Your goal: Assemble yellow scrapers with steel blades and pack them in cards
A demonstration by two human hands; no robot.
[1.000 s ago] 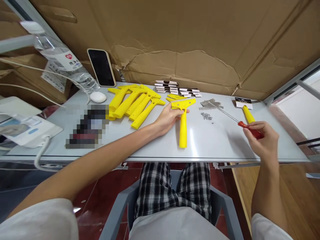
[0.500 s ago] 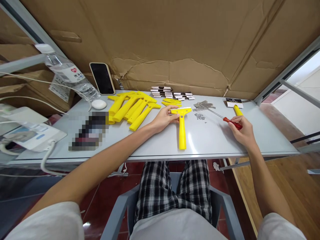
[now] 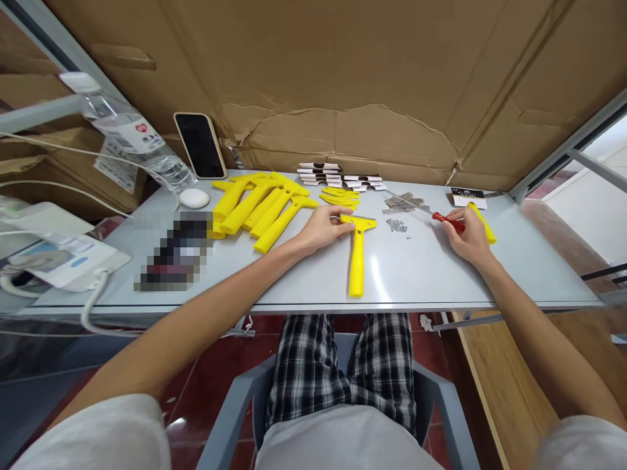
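My left hand (image 3: pixel 323 228) is closed on the head of a yellow scraper (image 3: pixel 357 264), its handle pointing toward me. In my right hand (image 3: pixel 469 236) is a screwdriver (image 3: pixel 448 222) with a red handle, its long shaft reaching left above the thin metal blades (image 3: pixel 404 203). A heap of small screws (image 3: pixel 396 226) lies between the two hands. Behind the left hand is a stack of slim yellow strips (image 3: pixel 339 196). Several more yellow scraper handles (image 3: pixel 264 207) are piled to its left. Another yellow handle (image 3: pixel 482 222) lies partly behind my right hand.
Black-and-white packets (image 3: pixel 321 175) are stacked at the back by the cardboard (image 3: pixel 343 78). On the left stand a water bottle (image 3: pixel 137 137) and a phone (image 3: pixel 200 145), near a white oval object (image 3: pixel 194 198) and a white power strip (image 3: pixel 73 251) with cables. A black-and-white card (image 3: pixel 469 198) lies back right.
My right hand and the screwdriver have moved slightly up, the shaft tip now farther back over the blades. My left hand stays on the scraper head. The view has shifted a little.
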